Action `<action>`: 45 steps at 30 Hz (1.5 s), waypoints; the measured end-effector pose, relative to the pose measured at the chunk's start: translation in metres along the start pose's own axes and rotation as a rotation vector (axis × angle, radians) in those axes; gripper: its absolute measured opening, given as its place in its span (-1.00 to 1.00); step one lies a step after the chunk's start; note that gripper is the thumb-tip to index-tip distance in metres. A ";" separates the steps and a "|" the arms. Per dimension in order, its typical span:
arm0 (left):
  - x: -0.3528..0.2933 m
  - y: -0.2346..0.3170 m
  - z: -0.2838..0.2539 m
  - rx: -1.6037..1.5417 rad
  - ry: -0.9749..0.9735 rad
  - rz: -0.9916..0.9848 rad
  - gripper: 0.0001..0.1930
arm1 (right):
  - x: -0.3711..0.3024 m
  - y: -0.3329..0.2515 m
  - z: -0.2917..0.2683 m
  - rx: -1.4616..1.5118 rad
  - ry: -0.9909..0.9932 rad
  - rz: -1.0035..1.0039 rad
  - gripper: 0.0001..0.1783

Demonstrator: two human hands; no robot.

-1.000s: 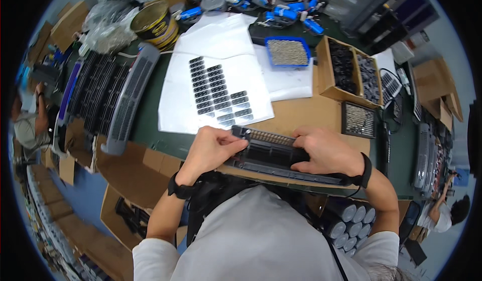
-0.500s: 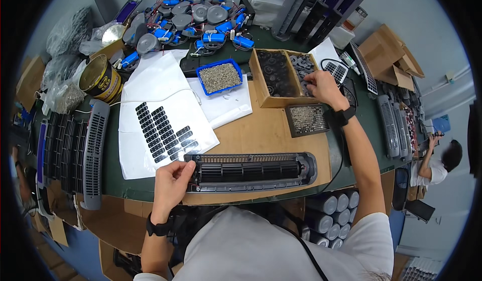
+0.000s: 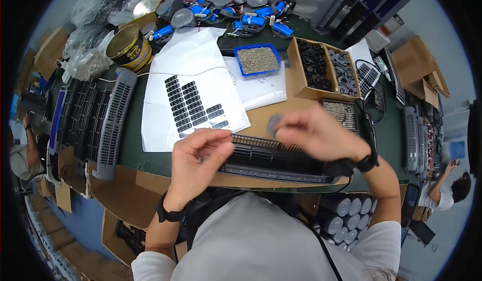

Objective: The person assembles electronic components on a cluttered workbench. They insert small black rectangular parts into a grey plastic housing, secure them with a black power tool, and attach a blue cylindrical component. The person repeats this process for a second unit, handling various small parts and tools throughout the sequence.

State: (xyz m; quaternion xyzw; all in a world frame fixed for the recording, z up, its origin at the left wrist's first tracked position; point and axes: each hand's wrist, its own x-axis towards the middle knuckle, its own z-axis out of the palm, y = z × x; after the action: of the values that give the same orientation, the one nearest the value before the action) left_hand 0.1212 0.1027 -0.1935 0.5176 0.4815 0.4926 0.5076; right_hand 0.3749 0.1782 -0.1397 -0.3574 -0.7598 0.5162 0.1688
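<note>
A long dark fan housing [image 3: 271,174] lies across the cardboard in front of me, a black slatted cylinder inside it. At its left end is my left hand [image 3: 198,163], thumb and fingers curled round that end, which they partly hide. Above the housing's right half, my right hand [image 3: 319,133] pinches a small grey round part [image 3: 274,125], blurred by motion. This hand and its wrist cover the housing's right end. Behind it stands a wooden box [image 3: 296,82] with black round parts [image 3: 314,62] in one compartment and grey parts [image 3: 344,72] in the other.
A dark tray of screws [image 3: 339,111] sits beside the wooden box, a blue tray of small metal pieces [image 3: 257,60] farther left. Black stickers [image 3: 183,102] lie on white sheets. Fan grilles [image 3: 113,125] stand left; speakers with blue packs [image 3: 241,5] are heaped behind.
My right hand has come from the wooden box's grey-parts compartment to above the housing, bringing a grey round part. My left hand stays at the housing's left end. The whole view has shifted.
</note>
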 end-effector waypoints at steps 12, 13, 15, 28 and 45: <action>-0.016 -0.006 -0.012 -0.185 0.159 -0.152 -0.80 | 0.007 -0.001 0.041 -0.531 -0.030 -0.234 -0.36; -0.015 -0.010 -0.019 -0.128 0.159 -0.159 -0.81 | 0.003 0.003 0.040 -0.625 -0.055 -0.255 -0.26; -0.013 -0.018 -0.027 -0.043 0.137 -0.179 -0.82 | -0.004 0.009 0.038 -0.717 -0.182 -0.204 -0.06; 0.002 -0.030 -0.014 0.307 -0.042 -0.143 -0.88 | -0.006 0.015 0.044 -0.730 -0.269 -0.101 0.05; 0.007 -0.065 -0.015 0.206 -0.058 -0.076 -0.51 | -0.005 0.016 0.044 -0.721 -0.289 -0.078 0.07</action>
State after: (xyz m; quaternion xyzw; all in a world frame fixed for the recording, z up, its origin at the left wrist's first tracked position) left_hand 0.1067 0.1121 -0.2579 0.5624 0.5342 0.4058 0.4835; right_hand 0.3569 0.1487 -0.1716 -0.2883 -0.9215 0.2541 -0.0568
